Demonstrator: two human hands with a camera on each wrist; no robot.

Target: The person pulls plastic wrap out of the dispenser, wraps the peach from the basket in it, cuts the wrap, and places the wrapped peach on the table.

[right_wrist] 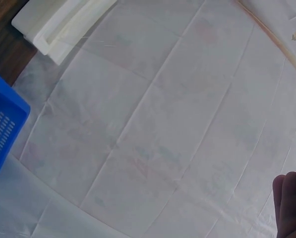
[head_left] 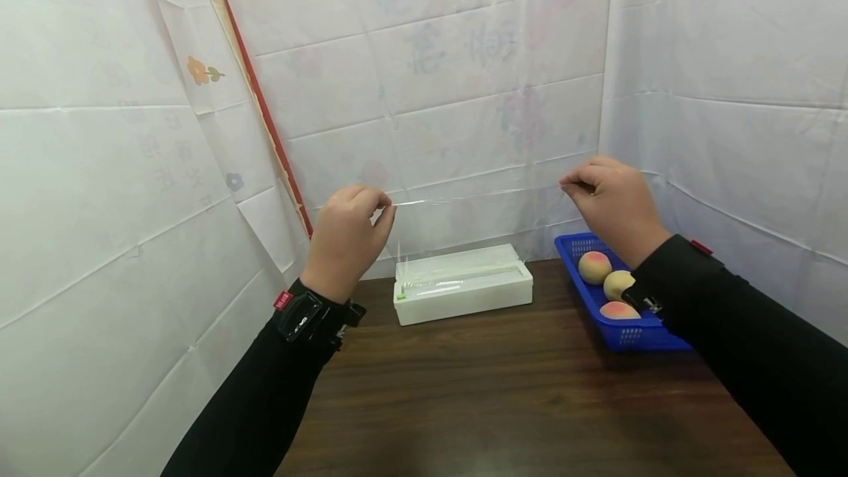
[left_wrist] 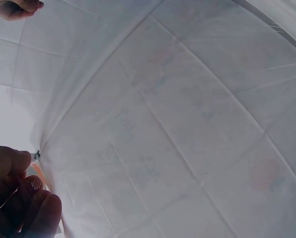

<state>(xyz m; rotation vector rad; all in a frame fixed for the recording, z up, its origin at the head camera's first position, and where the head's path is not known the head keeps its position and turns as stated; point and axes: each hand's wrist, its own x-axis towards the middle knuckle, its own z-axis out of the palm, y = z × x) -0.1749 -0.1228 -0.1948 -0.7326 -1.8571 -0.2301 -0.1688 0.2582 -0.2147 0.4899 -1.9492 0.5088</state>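
A sheet of clear cling film [head_left: 464, 199] is stretched between both hands, its top edge nearly level. The left hand [head_left: 347, 238] pinches one corner between thumb and fingers. At the other corner the right hand [head_left: 616, 205] pinches the film, slightly higher up. Below and between them, a white cling film box [head_left: 464, 308] stands on the table with its lid raised, and the film appears to run down to it. Fingers [right_wrist: 290, 203] of the right hand show at the right wrist view's edge; the film's lower part is hard to make out.
A blue basket [head_left: 599, 322] holding several peaches [head_left: 595, 268] stands at the right, under the right forearm. The brown wooden table [head_left: 464, 403] stretches toward the front. White patterned sheets [head_left: 430, 79] hang behind and on both sides.
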